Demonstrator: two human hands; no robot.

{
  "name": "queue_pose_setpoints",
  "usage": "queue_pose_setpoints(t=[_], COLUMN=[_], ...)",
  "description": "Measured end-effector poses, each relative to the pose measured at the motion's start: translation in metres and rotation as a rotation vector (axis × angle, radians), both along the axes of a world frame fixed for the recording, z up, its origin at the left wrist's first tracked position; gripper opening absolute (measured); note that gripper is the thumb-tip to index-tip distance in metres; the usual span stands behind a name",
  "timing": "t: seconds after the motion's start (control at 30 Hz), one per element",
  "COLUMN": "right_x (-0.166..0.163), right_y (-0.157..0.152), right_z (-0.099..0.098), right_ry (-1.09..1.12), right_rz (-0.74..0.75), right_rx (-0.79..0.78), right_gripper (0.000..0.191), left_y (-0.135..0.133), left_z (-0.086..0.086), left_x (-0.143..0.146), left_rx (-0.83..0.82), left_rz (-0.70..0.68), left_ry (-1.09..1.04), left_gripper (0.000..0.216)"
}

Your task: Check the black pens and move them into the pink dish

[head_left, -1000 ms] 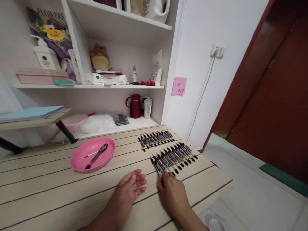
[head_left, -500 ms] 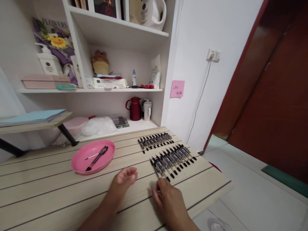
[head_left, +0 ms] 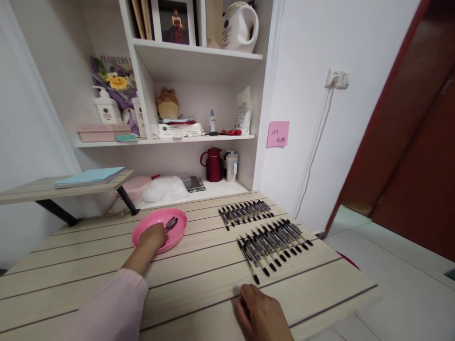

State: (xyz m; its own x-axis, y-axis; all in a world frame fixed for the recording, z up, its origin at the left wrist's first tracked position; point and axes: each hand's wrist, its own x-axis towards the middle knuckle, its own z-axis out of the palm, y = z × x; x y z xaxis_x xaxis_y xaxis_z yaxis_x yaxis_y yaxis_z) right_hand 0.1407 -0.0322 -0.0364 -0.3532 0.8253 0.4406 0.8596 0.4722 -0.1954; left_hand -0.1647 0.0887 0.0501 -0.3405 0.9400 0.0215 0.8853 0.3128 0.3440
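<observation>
My left hand (head_left: 153,237) is inside the pink dish (head_left: 182,237), its fingers closed at the lower end of the dark pens (head_left: 171,225) there; the fingertips are hidden behind the hand. Near the front of the table, my right hand (head_left: 261,310) rests with curled fingers and no object showing in them. Just beyond it lies the nearest pen (head_left: 248,260), black-capped, at the left end of a front row of pens (head_left: 275,241). Farther back, a second row of similar pens (head_left: 245,212) lies side by side.
The wooden table (head_left: 199,284) meets white shelving at the back. A red jug (head_left: 213,166) and a pale cup (head_left: 232,166) stand on the lowest shelf. At the left, a small raised stand (head_left: 35,187) carries blue paper (head_left: 90,176). The table's right edge drops to the floor.
My left hand has moved left and forward into the pink dish. My right hand has let go of the pen at the row's left end and drawn back slightly. The view has shifted left.
</observation>
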Motion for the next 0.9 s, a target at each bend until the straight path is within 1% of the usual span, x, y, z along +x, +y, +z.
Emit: queue_pose_setpoints(t=[0.1,0.2,0.27,0.33,0.37,0.4,0.43,0.47,0.5,0.53,0.57,0.63,0.67,0.7,0.77,0.9], right_x=[0.0,0.001,0.001,-0.001,-0.003,-0.006,-0.01,-0.014,-0.018,-0.022,-0.025,-0.029,-0.03,-0.03,-0.028,-0.024], right_y=[-0.001,-0.002,0.0,0.004,0.006,0.008,0.011,0.013,0.016,0.018,0.019,0.022,0.022,0.023,0.024,0.026], right_z=[-0.001,-0.001,0.004,0.014,0.02,0.025,0.03,0.034,0.036,0.036,0.034,0.026,0.022,0.019,0.014,0.015], right_ry=[0.008,0.066,0.18,0.389,0.524,0.671,0.815,0.943,1.047,1.124,1.178,1.24,1.265,1.29,1.339,1.448], right_rz=[-0.001,-0.007,-0.005,0.019,0.043,0.068,0.093,0.112,0.114,0.098,0.068,0.006,-0.011,-0.009,0.032,0.108], right_rx=[-0.024,-0.069,-0.134,-0.223,-0.267,-0.303,-0.329,-0.344,-0.349,-0.348,-0.35,-0.373,-0.392,-0.415,-0.459,-0.537], right_gripper=[0.01,0.011,0.013,0.018,0.021,0.023,0.025,0.028,0.03,0.031,0.032,0.032,0.033,0.033,0.033,0.034], left_y=[0.001,-0.003,-0.013,-0.031,-0.043,-0.055,-0.068,-0.08,-0.091,-0.099,-0.105,-0.111,-0.112,-0.111,-0.108,-0.102], left_z=[0.002,0.014,0.021,0.021,0.016,0.008,-0.003,-0.016,-0.03,-0.044,-0.057,-0.076,-0.081,-0.084,-0.083,-0.077], left_x=[0.003,0.009,0.023,0.05,0.068,0.087,0.106,0.124,0.141,0.154,0.163,0.173,0.173,0.172,0.168,0.165], left_rx=[0.01,0.091,0.17,0.219,0.236,0.227,0.186,0.13,0.053,-0.035,-0.071,-0.039,-0.032,-0.033,-0.074,-0.17], left_rz=[0.027,0.015,-0.029,-0.103,-0.145,-0.235,-0.288,-0.303,-0.314,-0.326,-0.336,-0.376,-0.388,-0.405,-0.43,-0.486], left_ry=[-0.024,-0.092,-0.158,-0.288,-0.395,-0.709,-0.973,-1.146,-1.24,-1.262,-1.269,-1.304,-1.302,-1.296,-1.273,-1.275], left_gripper=[0.01,0.012,0.011,0.013,0.015,0.018,0.022,0.027,0.031,0.034,0.036,0.037,0.037,0.038,0.041,0.047])
